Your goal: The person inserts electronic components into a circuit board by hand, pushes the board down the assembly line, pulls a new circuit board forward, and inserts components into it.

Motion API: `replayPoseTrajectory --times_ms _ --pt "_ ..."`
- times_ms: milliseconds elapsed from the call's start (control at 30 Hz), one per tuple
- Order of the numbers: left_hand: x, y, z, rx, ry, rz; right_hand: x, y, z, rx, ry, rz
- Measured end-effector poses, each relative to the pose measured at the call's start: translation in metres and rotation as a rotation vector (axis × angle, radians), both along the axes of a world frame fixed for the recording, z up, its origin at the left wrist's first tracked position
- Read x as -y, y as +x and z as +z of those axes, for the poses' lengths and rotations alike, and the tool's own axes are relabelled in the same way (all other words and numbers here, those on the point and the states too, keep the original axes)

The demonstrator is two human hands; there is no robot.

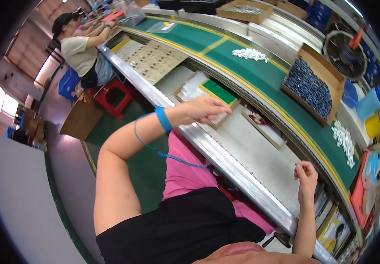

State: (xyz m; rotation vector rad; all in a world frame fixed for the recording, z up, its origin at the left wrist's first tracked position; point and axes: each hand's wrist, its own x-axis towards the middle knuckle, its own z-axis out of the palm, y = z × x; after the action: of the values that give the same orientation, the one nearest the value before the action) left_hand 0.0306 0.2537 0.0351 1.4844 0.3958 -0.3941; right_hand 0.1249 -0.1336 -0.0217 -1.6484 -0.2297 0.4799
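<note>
Left hand [205, 109]: fingers bunched, I couldn't tell if clamped | right hand [307, 175]: fingers curled, contents unclear | green block [222, 89]: lay just beyond left fingers, placed, I judged, for easy reach

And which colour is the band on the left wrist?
The band is blue; see head view.

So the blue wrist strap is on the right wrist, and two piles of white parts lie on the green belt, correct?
Not quite: the blue wrist strap is on the left wrist, as the head view shows. Two piles of white parts do lie on the green belt.
</note>
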Motion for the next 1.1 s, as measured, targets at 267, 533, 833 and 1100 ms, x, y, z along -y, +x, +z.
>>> replayPoseTrajectory --times_ms 267,533,833,1100 --pt "-0.239 -0.063 -0.028 0.09 0.985 0.652 -0.004 0.009 -0.007 0.037 -0.056 -0.018" --pt "-0.377 -0.096 -0.057 -0.127 1.644 0.632 0.0 0.015 -0.017 0.218 -0.164 -0.1" --pt "-0.383 -0.072 -0.052 -0.352 1.742 0.558 0.012 0.022 -0.019 0.353 -0.208 -0.198" --pt "-0.426 -0.078 -0.06 -0.315 1.707 0.427 0.018 0.022 -0.025 0.341 -0.225 -0.233"
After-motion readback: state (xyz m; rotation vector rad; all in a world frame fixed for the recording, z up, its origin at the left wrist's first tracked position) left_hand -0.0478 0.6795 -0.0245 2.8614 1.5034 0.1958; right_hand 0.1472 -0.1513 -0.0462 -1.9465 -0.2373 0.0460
